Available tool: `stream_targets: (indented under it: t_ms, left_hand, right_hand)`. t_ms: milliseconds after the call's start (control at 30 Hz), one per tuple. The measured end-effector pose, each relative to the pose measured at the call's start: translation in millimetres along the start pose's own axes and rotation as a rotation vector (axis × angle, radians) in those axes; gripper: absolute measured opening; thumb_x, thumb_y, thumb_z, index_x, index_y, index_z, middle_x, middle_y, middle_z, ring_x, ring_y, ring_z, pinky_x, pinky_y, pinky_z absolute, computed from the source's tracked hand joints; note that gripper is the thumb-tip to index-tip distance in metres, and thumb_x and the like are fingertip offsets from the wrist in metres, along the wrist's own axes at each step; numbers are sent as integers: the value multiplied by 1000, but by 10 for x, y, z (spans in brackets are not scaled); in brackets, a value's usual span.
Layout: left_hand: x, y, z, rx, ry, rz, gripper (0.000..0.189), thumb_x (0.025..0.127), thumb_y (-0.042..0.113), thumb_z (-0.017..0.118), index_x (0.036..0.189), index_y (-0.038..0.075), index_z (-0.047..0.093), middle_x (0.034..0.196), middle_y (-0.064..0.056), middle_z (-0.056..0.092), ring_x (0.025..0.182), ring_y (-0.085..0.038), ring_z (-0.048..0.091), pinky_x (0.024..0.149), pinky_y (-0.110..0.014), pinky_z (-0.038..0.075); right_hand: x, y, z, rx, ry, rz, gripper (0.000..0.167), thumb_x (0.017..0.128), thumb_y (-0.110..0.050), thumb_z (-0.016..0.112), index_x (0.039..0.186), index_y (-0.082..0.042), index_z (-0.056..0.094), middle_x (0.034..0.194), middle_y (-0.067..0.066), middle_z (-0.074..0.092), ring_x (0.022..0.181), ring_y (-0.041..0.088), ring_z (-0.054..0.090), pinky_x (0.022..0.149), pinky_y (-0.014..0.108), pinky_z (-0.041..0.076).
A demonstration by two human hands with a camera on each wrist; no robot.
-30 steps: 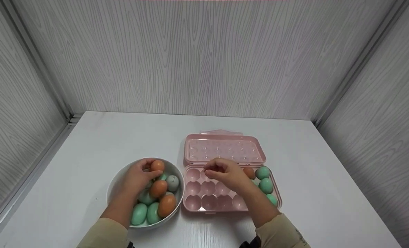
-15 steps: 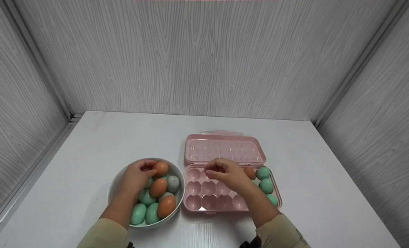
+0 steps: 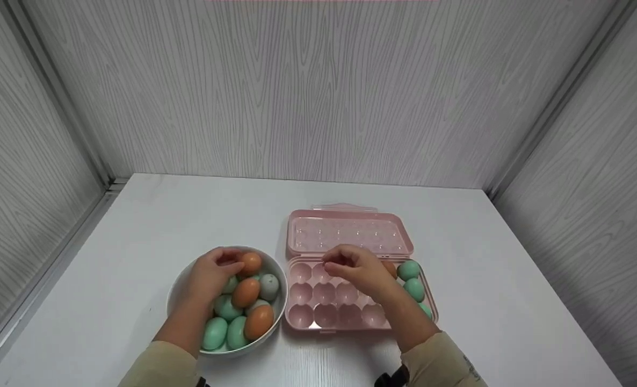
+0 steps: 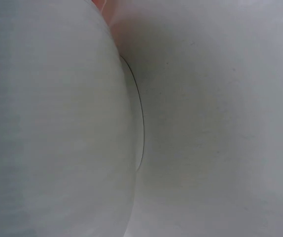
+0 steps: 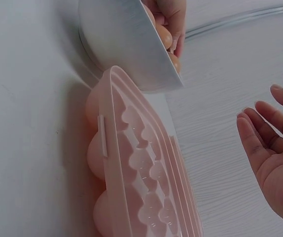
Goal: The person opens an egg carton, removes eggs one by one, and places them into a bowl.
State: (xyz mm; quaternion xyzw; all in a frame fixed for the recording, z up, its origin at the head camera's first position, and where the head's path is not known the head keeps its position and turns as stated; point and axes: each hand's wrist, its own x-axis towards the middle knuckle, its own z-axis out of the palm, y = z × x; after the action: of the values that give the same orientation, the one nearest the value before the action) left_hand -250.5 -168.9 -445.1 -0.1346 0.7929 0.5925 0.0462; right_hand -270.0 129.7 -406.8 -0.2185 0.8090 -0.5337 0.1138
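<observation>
Eggs (image 3: pixel 227 308) of brown, green and grey lie heaped in a round pale bowl (image 3: pixel 270 264) at the left of the white tabletop (image 3: pixel 136 242). The left hand (image 3: pixel 211 277) reaches into the bowl, its thumb and fingertips at the left side of a brown egg (image 3: pixel 251 263) near the far rim; whether this grip pinches the egg or merely touches it, I cannot tell. Nearer the person lie a second brown egg (image 3: pixel 246 292), with a grey egg (image 3: pixel 268 286) to its right, and a third brown egg (image 3: pixel 258 321) beside green ones.

Just right of the bowl sits a pink carton (image 3: pixel 324 293), its lid (image 3: pixel 350 234) folded back behind it. Green eggs (image 3: pixel 414 289) stand along the carton's right end, with another brown egg (image 3: pixel 389 268) in the back row, partly hidden by the right hand (image 3: pixel 359 269). That hand hovers above the cups, its grip loosely spread, with fingers softly bent and thumb apart. Both arms wear beige sleeves (image 3: pixel 160 365). Grey wood-patterned panels (image 3: pixel 308 97) surround the tabletop.
</observation>
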Motion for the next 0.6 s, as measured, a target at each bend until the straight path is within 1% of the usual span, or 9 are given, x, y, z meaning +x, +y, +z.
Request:
stream_targets:
  t_ms: [133, 200, 333, 433, 467, 533, 600]
  left_hand:
    - [-3, 13, 13, -12, -2, -11, 39, 86, 27, 63, 123, 19, 53, 123, -2, 53, 117, -20, 44, 102, -38, 37]
    - [-7, 31, 19, -25, -10, -17, 41, 86, 29, 64, 124, 20, 52, 125, -1, 52, 118, -20, 43, 102, -38, 36]
    - [-23, 90, 34, -7, -22, -11, 44, 85, 31, 64, 126, 22, 51, 127, -1, 51, 120, -20, 42, 103, -40, 36]
    - [-34, 157, 61, 12, -30, 17, 43, 85, 27, 64, 126, 19, 52, 127, -3, 52, 119, -21, 45, 102, -39, 37]
    - [-37, 181, 75, 14, -33, 27, 43, 85, 25, 65, 126, 18, 52, 127, -4, 53, 119, -21, 46, 101, -38, 38]
    - [-47, 233, 106, 14, -41, 50, 42, 85, 21, 65, 125, 16, 53, 126, -6, 54, 117, -21, 48, 99, -37, 41]
    - [-66, 290, 140, 10, -49, 72, 42, 84, 19, 66, 124, 15, 54, 126, -8, 54, 116, -21, 49, 97, -36, 43]
  right_hand:
    - [-3, 60, -68, 10, 30, 15, 21, 84, -25, 66, 102, -15, 66, 98, 6, 64, 86, 19, 59, 81, 37, 52]
    - [4, 104, -107, 23, 47, 26, 21, 84, -24, 66, 102, -14, 65, 98, 7, 64, 87, 20, 59, 80, 34, 52]
    - [4, 169, -186, 74, 79, 32, 21, 85, -19, 65, 103, -8, 65, 99, 10, 63, 88, 21, 58, 79, 29, 52]
    - [-62, 76, -246, 46, 108, 32, 19, 87, -14, 63, 104, -6, 65, 98, 9, 63, 89, 21, 59, 81, 28, 52]
    - [-87, 39, -269, 34, 116, 31, 18, 87, -13, 62, 104, -5, 65, 98, 9, 63, 90, 23, 59, 82, 30, 52]
    - [-137, -32, -324, -5, 127, 29, 18, 88, -11, 61, 104, -3, 64, 96, 11, 62, 85, 21, 58, 75, 25, 53]
    - [-176, -58, -382, -14, 145, 57, 18, 88, -12, 61, 104, -5, 64, 94, 11, 62, 78, 21, 56, 66, 22, 51]
